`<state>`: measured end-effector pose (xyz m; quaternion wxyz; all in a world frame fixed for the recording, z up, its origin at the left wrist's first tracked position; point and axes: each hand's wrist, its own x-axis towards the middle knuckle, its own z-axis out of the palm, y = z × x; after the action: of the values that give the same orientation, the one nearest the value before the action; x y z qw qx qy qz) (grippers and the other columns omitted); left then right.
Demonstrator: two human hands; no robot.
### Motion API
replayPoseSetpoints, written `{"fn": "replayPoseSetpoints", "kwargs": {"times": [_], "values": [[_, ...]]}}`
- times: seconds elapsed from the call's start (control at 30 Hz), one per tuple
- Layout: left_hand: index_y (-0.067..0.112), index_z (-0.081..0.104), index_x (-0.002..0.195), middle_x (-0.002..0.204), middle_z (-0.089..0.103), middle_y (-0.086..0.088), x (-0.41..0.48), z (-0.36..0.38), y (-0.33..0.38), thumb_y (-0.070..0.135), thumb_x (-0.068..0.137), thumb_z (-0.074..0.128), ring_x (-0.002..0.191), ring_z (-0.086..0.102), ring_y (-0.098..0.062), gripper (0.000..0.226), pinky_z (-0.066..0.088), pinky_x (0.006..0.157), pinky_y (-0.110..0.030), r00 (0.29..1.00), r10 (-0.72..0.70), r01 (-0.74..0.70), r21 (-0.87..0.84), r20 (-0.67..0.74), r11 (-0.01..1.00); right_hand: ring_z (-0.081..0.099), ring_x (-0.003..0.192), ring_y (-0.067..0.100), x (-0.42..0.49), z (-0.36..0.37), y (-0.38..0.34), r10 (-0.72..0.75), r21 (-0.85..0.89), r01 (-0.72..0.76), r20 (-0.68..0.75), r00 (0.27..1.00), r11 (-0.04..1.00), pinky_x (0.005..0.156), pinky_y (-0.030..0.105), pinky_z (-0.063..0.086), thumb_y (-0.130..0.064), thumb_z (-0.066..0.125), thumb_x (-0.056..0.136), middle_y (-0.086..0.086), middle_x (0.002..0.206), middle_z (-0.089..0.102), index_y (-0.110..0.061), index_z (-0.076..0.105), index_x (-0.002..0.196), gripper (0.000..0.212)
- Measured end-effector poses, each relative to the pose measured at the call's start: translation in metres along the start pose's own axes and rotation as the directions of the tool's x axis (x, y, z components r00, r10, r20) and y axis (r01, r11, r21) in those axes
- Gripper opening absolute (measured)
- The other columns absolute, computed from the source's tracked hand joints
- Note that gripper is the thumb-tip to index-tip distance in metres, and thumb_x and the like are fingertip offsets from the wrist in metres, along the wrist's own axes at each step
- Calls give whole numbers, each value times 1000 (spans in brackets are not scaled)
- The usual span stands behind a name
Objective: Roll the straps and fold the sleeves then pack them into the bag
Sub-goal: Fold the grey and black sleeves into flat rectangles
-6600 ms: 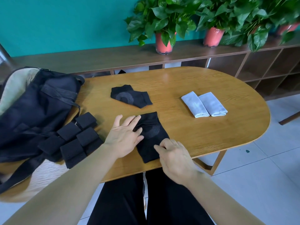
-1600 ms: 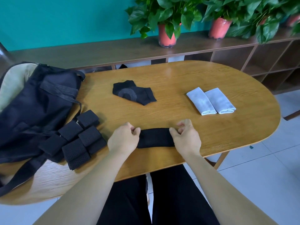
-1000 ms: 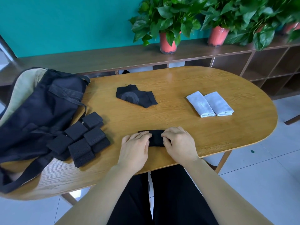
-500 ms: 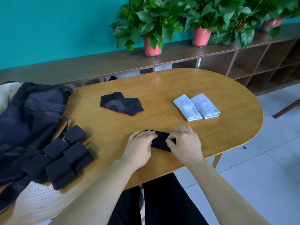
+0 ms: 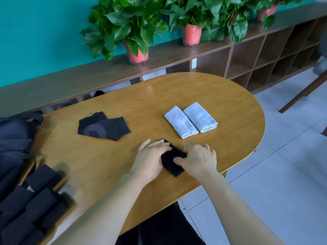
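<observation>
Black folded sleeve [image 5: 170, 165], hands [image 5: 150, 160] [image 5: 199, 159] upon it

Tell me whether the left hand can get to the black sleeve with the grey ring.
Probably yes: only bare table lies between the left hand and the ringed sleeve, though it presses the folded sleeve.

A teal wall [image 5: 44, 32] at 11 o'clock backs a long brown shelf unit [image 5: 53, 85] bearing potted plants [image 5: 127, 23]; the oval wooden table [image 5: 221, 96] stands on pale floor tiles [image 5: 283, 174] at 4 o'clock
</observation>
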<state>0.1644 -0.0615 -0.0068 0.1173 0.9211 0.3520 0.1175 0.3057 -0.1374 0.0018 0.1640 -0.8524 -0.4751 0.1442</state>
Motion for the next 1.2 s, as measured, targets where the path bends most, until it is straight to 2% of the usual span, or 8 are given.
{"fn": "replayPoseSetpoints", "kwargs": {"times": [0.17,0.43,0.6,0.7,0.77,0.83,1.03,1.2], "values": [[26,56,131,143,46,15,13,0,4,-9,86,45,139,25,2,58,2,118,-27,1000,9,-9,-2,5,1000,44,105,21,9,-5,-4,82,2,-83,94,992,997,84,32,32,-54,63,80,-4,94,61,-23,62,90,33],[23,62,125,139,52,7,-2,7,0,1,91,50,136,34,-2,42,4,111,-21,984,-59,48,-70,-167,996,45,101,21,7,8,-13,93,47,-90,-71,993,995,83,33,31,-50,57,86,-4,93,61,-23,60,95,29],[23,65,121,137,55,4,-15,15,1,17,94,56,134,40,-7,29,13,110,-27,964,-101,89,-59,-248,994,45,97,21,6,21,-21,54,-6,-57,-231,971,998,78,33,30,-46,53,88,-4,95,62,-22,60,95,26],[25,54,135,148,42,6,-15,14,1,28,99,46,141,28,-6,36,10,114,-29,979,-113,111,-16,-173,994,46,89,22,11,27,-29,-19,-123,-27,-357,934,992,72,33,27,-42,59,85,-1,85,61,-20,61,86,22],[27,39,144,155,29,8,-9,13,-3,32,102,36,144,15,-4,43,4,117,-28,989,-105,109,37,-101,993,47,78,25,19,31,-33,-68,-182,-15,-442,894,983,66,35,30,-36,72,74,3,75,58,-16,60,75,23],[28,29,149,158,20,9,1,11,-8,32,103,30,145,8,-4,45,-1,118,-29,994,-103,106,78,-47,991,48,78,28,30,34,-35,-118,-229,4,-484,867,973,66,38,33,-31,77,66,7,75,57,-14,60,72,25],[26,24,150,160,13,7,37,8,-22,29,104,29,146,3,-6,46,-5,118,-32,992,-122,119,107,15,987,50,99,32,65,40,-28,-281,-329,131,-466,839,935,80,43,28,-16,72,71,7,94,62,-16,63,61,13],[25,24,150,160,11,7,60,9,-33,27,104,30,146,1,-5,47,-5,118,-31,995,-89,85,79,50,993,59,81,29,82,44,-22,-285,-307,142,-492,823,941,76,40,28,-22,57,78,3,88,66,-18,68,65,17]]}}
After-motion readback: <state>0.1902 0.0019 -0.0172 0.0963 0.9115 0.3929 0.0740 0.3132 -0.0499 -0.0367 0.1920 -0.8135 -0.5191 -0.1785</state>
